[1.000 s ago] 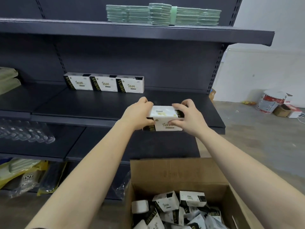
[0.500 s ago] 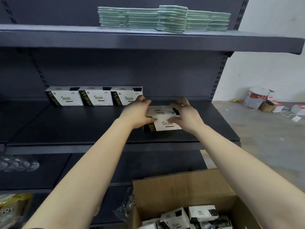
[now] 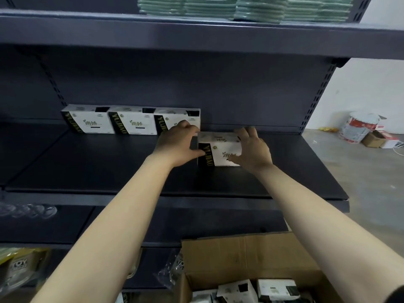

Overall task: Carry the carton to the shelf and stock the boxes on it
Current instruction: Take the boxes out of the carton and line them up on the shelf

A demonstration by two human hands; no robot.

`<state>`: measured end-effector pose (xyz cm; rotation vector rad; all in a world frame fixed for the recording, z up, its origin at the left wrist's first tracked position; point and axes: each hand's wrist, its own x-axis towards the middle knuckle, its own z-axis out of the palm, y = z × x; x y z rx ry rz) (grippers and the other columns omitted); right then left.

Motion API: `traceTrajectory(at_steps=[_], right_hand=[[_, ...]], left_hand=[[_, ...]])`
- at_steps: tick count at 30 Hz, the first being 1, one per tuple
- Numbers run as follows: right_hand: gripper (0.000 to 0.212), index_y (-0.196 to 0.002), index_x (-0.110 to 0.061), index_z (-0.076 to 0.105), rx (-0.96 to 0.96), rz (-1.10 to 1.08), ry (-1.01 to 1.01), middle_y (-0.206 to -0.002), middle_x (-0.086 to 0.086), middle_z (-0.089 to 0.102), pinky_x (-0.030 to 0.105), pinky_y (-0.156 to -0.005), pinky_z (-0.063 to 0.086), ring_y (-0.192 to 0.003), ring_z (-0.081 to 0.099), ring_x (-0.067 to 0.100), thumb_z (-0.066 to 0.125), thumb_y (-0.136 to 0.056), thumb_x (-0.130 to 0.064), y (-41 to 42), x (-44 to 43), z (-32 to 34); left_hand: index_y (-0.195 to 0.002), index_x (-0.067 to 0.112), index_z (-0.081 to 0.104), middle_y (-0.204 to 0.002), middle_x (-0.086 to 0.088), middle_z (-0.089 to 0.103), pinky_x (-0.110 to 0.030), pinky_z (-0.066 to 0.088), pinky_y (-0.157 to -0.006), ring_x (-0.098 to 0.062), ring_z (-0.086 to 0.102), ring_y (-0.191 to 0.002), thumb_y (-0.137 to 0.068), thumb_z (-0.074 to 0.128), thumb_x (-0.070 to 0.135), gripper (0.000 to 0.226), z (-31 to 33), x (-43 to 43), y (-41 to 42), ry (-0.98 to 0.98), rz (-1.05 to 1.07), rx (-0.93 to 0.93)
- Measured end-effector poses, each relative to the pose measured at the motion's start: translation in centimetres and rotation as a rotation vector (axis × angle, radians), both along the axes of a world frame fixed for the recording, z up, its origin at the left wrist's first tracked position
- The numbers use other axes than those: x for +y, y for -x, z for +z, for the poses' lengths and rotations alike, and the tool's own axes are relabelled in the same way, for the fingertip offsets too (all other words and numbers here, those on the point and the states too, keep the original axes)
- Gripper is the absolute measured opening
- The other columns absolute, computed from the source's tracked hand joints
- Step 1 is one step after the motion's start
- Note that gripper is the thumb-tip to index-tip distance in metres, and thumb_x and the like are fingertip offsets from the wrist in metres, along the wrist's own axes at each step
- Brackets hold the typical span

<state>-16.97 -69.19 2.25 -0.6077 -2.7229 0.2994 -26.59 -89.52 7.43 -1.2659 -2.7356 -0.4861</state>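
a white box with a black band (image 3: pixel 220 149) sits on the dark grey metal shelf (image 3: pixel 105 167), towards its far side and right of the middle. the left hand (image 3: pixel 178 145) grips its left end, thumb on the black band and fingers curled over the far edge. the right hand (image 3: pixel 254 149) grips its right end, fingers hooked over the top and thumb on the front face. a row of three matching boxes (image 3: pixel 131 122) stands against the back panel, just left of the held box. the left hand covers the gap, so it may or may not touch the third one. the brown cardboard carton (image 3: pixel 240 256) stands open on the near side below the shelf, with more boxes (image 3: pixel 258 290) loose inside.
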Motion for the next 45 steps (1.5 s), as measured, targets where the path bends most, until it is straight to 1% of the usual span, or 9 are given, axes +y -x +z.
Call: traceTrajectory(at_steps=[3,5,19,30,35,37,40,42,45], right_hand=[[0.067,-0.127,-0.023,0.042,0.057,-0.022,-0.011,-0.131,0.002,0.040,0.038,-0.072,0.051,-0.103,0.055,0.034,0.080,-0.074,-0.035,1.3,0.5,-0.6],[0.064,-0.126,-0.023,0.042,0.076,-0.055,-0.003,-0.131,0.001,0.040,0.036,-0.069,0.047,-0.104,0.053,0.034,0.079,-0.076,-0.035,2.4,1.0,-0.8],[0.064,-0.134,-0.024,0.037,0.067,-0.211,0.037,-0.141,0.001,0.036,0.037,-0.066,0.041,-0.114,0.046,0.038,0.075,-0.082,-0.021,10.0,3.9,-1.2],[0.057,-0.130,-0.021,0.037,0.094,-0.248,0.031,-0.140,0.002,0.040,0.040,-0.068,0.043,-0.117,0.042,0.038,0.069,-0.084,-0.011,13.4,4.8,-1.9],[0.056,-0.130,-0.026,0.038,0.089,-0.273,0.024,-0.148,0.003,0.029,0.040,-0.065,0.044,-0.119,0.039,0.039,0.070,-0.084,-0.015,13.2,4.8,-2.3],[0.059,-0.131,-0.031,0.038,0.077,-0.306,0.025,-0.152,0.010,0.018,0.040,-0.068,0.046,-0.120,0.038,0.038,0.071,-0.084,-0.017,13.0,4.5,-2.1],[0.070,-0.136,-0.037,0.034,0.055,-0.333,0.048,-0.152,0.015,0.012,0.045,-0.084,0.046,-0.121,0.036,0.038,0.074,-0.082,-0.018,12.0,4.0,-1.7],[0.079,-0.143,-0.037,0.028,0.069,-0.301,0.057,-0.152,0.016,0.014,0.047,-0.091,0.044,-0.123,0.035,0.038,0.075,-0.081,-0.021,11.1,3.3,-1.4],[0.081,-0.146,-0.033,0.027,0.124,-0.225,0.046,-0.148,0.013,0.024,0.046,-0.093,0.044,-0.123,0.036,0.036,0.073,-0.080,-0.022,9.0,2.0,-1.1]], left_hand=[[-0.138,0.022,0.046,-0.137,0.002,0.045,-0.037,0.047,-0.096,-0.019,0.051,-0.121,-0.083,0.069,0.050,0.066,-0.7,0.2,1.0,0.005,0.011,0.006],[-0.137,0.022,0.047,-0.137,0.002,0.046,-0.036,0.046,-0.096,-0.019,0.051,-0.121,-0.083,0.069,0.050,0.065,-1.3,0.5,1.7,0.007,0.005,0.009],[-0.141,0.022,0.045,-0.138,0.002,0.046,-0.038,0.044,-0.097,-0.020,0.051,-0.122,-0.084,0.068,0.049,0.067,-5.0,1.4,6.2,0.057,-0.004,0.013],[-0.142,0.025,0.042,-0.137,0.003,0.046,-0.037,0.040,-0.099,-0.017,0.048,-0.125,-0.085,0.066,0.051,0.067,-6.4,1.0,7.9,0.061,0.016,0.008],[-0.142,0.025,0.042,-0.139,0.004,0.044,-0.037,0.037,-0.101,-0.017,0.047,-0.126,-0.085,0.066,0.051,0.067,-6.8,0.6,7.3,0.064,0.013,-0.003],[-0.142,0.025,0.043,-0.138,0.004,0.045,-0.037,0.038,-0.101,-0.017,0.048,-0.125,-0.085,0.067,0.051,0.067,-6.8,0.4,7.1,0.051,0.002,-0.008],[-0.140,0.025,0.045,-0.137,0.004,0.046,-0.038,0.040,-0.101,-0.017,0.049,-0.124,-0.084,0.067,0.050,0.066,-6.5,0.1,6.4,0.040,-0.005,-0.020],[-0.139,0.024,0.046,-0.135,0.004,0.047,-0.038,0.041,-0.100,-0.017,0.049,-0.123,-0.084,0.067,0.050,0.065,-6.2,0.0,5.9,0.025,-0.007,-0.021],[-0.140,0.025,0.045,-0.135,0.004,0.047,-0.038,0.040,-0.101,-0.018,0.050,-0.123,-0.085,0.067,0.048,0.064,-5.6,0.0,4.0,0.016,-0.019,-0.021]])
